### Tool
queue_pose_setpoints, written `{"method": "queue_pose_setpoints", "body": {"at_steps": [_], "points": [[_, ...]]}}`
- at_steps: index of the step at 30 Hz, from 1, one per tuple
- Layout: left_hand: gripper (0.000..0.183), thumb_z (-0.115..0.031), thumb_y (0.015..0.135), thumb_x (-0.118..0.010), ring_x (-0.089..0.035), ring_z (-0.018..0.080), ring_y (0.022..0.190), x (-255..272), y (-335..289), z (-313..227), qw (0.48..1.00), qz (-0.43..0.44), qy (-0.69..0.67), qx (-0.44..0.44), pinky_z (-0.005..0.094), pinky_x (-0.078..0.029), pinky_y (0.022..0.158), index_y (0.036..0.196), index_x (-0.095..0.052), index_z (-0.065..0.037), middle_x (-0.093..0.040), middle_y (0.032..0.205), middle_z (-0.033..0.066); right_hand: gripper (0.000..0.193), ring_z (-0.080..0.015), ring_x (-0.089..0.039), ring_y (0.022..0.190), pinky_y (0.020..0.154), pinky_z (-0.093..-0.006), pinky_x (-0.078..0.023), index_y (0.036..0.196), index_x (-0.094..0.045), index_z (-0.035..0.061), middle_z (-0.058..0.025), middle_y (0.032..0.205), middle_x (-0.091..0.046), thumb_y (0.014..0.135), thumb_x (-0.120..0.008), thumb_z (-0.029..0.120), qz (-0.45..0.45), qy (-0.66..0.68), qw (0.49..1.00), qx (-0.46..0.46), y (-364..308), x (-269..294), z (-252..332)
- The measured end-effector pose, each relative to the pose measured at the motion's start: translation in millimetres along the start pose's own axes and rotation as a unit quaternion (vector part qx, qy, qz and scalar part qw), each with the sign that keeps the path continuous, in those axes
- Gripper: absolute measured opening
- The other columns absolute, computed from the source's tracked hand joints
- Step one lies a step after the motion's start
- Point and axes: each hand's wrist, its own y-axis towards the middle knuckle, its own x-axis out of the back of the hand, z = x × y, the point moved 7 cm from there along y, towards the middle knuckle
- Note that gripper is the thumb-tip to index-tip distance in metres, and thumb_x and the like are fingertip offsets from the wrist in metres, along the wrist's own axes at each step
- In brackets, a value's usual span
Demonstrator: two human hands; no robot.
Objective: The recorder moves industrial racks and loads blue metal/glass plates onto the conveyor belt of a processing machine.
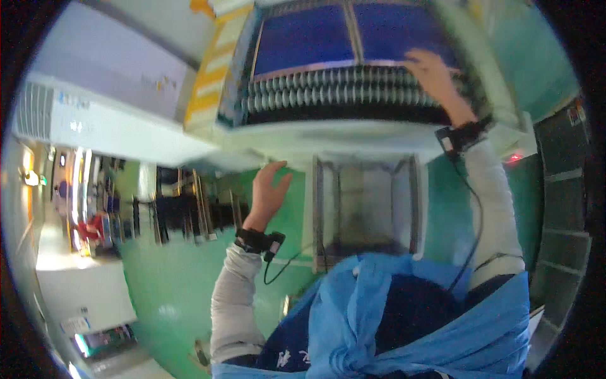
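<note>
Two hands, both open and holding nothing — the right hand (435,79) rests on two blue panels (353,35) above one roller row (334,91); the left hand (268,189) hangs free below

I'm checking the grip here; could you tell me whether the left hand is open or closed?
Open: the left hand is raised with fingers spread, holding nothing, beside the metal frame.

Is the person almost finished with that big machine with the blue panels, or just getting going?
Hard to say; nothing looks finished yet. Right now the right hand rests on the machine's row of silver rollers, below the blue panels. The left hand hangs open in the air, holding nothing. The metal frame underneath looks empty, so most seems left.
</note>
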Motion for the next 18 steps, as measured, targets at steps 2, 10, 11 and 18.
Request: {"method": "queue_pose_setpoints", "body": {"at_steps": [2, 10, 11, 18], "points": [[0.030, -0.016, 0.080, -0.069, -0.061, 0.0305, 0.101, 4, -52, 19, 0.999, -0.015, -0.005, 0.045, 0.0368, -0.046, 0.089, 0.106, -0.064, -0.003, -0.066, 0.105, 0.0148, 0.029, -0.0233, -0.063, 0.096, 0.088, -0.0314, -0.047, 0.111, -0.065, 0.0062, -0.0105, 0.104, -0.067, 0.088, -0.063, 0.024, 0.066, 0.133, 0.989, 0.021, -30, 4, 42], [0.038, -0.024, 0.077, -0.073, -0.062, 0.0261, 0.103, -37, -209, 76, 0.959, 0.043, -0.109, 0.259, 0.0362, -0.046, 0.090, 0.108, -0.065, -0.003, -0.066, 0.108, 0.0142, 0.028, -0.0171, -0.063, 0.095, 0.084, -0.0311, -0.049, 0.108, -0.065, 0.0015, -0.0087, 0.102, -0.068, 0.091, -0.060, 0.024, 0.536, 0.235, 0.810, -0.050, -254, -88, 128], [0.038, -0.024, 0.077, -0.073, -0.062, 0.0261, 0.103, -43, -218, 77, 0.955, 0.034, -0.127, 0.266, 0.0362, -0.046, 0.090, 0.108, -0.065, -0.003, -0.066, 0.108, 0.0142, 0.031, -0.0194, -0.063, 0.095, 0.084, -0.0329, -0.049, 0.108, -0.065, 0.0026, -0.0100, 0.103, -0.068, 0.089, -0.062, 0.028, 0.553, 0.247, 0.794, -0.047, -279, -98, 131], [0.051, -0.031, 0.075, -0.075, -0.059, 0.0286, 0.108, -86, -255, 74, 0.945, 0.154, -0.119, 0.262, 0.0382, -0.047, 0.090, 0.116, -0.062, -0.004, -0.061, 0.116, 0.0159, 0.042, -0.0244, -0.063, 0.099, 0.088, -0.0340, -0.048, 0.114, -0.062, 0.0035, -0.0115, 0.106, -0.067, 0.083, -0.068, 0.033, 0.674, 0.204, 0.698, -0.129, -399, -134, 147]]}}
